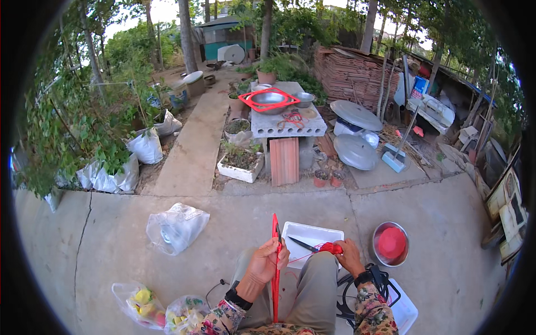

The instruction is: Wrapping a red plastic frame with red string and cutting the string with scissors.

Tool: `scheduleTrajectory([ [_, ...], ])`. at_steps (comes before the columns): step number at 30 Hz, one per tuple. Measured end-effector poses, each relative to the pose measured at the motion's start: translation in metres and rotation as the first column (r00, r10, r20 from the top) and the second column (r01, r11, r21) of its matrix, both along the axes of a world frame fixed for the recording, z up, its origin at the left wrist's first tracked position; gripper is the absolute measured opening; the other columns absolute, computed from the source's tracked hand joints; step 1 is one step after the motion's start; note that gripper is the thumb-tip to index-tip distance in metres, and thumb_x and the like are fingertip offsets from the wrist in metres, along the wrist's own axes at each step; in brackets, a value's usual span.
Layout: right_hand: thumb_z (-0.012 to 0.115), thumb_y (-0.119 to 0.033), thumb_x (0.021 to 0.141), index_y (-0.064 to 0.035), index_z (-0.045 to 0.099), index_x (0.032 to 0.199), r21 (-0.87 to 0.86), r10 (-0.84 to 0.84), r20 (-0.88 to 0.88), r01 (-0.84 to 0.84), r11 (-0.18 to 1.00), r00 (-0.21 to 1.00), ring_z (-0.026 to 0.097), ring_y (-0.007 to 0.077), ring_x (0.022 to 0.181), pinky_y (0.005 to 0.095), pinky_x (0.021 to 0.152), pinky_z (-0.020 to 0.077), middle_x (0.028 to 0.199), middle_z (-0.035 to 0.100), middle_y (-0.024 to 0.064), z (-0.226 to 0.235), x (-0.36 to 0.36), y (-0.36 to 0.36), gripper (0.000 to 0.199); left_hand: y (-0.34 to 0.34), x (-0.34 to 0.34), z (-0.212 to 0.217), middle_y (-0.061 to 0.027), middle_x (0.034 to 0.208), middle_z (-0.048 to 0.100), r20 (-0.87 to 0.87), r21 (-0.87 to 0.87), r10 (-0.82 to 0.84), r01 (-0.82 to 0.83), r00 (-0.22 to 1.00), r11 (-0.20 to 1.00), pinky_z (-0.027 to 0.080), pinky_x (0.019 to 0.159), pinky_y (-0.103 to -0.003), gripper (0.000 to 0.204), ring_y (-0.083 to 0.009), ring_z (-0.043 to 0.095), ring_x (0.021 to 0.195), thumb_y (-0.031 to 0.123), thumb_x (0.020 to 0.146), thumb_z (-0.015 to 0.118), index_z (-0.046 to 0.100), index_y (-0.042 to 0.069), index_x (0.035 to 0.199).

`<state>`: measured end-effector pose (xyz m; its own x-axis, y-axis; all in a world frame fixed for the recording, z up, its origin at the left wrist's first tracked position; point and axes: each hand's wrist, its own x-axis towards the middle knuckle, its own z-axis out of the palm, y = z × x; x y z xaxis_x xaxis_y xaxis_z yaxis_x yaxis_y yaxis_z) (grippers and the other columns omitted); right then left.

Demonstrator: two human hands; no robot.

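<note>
Outdoors, on a concrete yard, the person sits with both forearms coming in from the lower edge. The left hand (268, 261) has its fingers closed round a long red strip (275, 268) that stands almost upright over the lap, its top end rising above the hand and its lower end reaching down past the knees. The right hand (349, 255) is closed on a small wad of red cord (331, 248), and a thin red strand runs from the wad toward the strip. Just beyond the hands a white tray (312, 234) sits on the ground with a dark knife (303, 244) lying in it. Right of the tray stands a metal bowl (390, 244) holding something red. A clear bag (176, 227) lies to the left, well apart from the hands.
</note>
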<state>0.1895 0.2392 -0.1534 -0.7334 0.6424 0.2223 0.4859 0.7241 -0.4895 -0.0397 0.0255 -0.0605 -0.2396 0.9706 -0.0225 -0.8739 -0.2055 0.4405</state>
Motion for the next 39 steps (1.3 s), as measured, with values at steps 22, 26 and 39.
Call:
scheduleTrajectory([
  [22, 0.064, 0.001, 0.064, -0.0085, 0.060, 0.104, 0.094, 0.034, -0.119, -0.023, 0.995, 0.992, 0.051, 0.0331, 0.094, 0.0412, 0.079, 0.0440, 0.095, 0.052, 0.0134, 0.025, 0.048, -0.028, 0.041, -0.030, 0.020, 0.019, -0.0052, 0.067, 0.048, -0.072, 0.060, 0.030, -0.026, 0.997, 0.998, 0.036, 0.048, -0.027, 0.020, -0.0174, 0.045, 0.053, 0.023, 0.091, 0.055, 0.053, 0.004, 0.094],
  [26, 0.062, 0.003, 0.064, -0.0084, 0.059, 0.103, 0.100, 0.138, -0.072, -0.130, 0.986, 0.988, 0.051, 0.0332, 0.091, 0.0407, 0.077, 0.0424, 0.093, 0.053, 0.0133, 0.027, 0.060, -0.054, 0.041, -0.054, 0.019, 0.021, -0.0045, 0.066, 0.048, -0.039, 0.115, 0.020, -0.015, 0.999, 0.993, 0.037, 0.048, -0.028, 0.019, -0.0169, 0.045, 0.053, 0.023, 0.091, 0.054, 0.053, 0.005, 0.092],
  [39, 0.061, 0.003, 0.067, -0.0103, 0.057, 0.104, 0.012, 0.126, 0.077, -0.127, 0.992, 0.989, 0.049, 0.0320, 0.094, 0.0407, 0.077, 0.0414, 0.098, 0.052, 0.0114, 0.019, 0.065, -0.078, 0.040, -0.061, -0.011, -0.013, -0.0050, 0.069, 0.045, 0.080, 0.131, 0.104, -0.114, 0.991, 0.985, 0.035, 0.045, -0.029, 0.016, -0.0159, 0.043, 0.052, 0.016, 0.092, 0.050, 0.048, 0.003, 0.100],
])
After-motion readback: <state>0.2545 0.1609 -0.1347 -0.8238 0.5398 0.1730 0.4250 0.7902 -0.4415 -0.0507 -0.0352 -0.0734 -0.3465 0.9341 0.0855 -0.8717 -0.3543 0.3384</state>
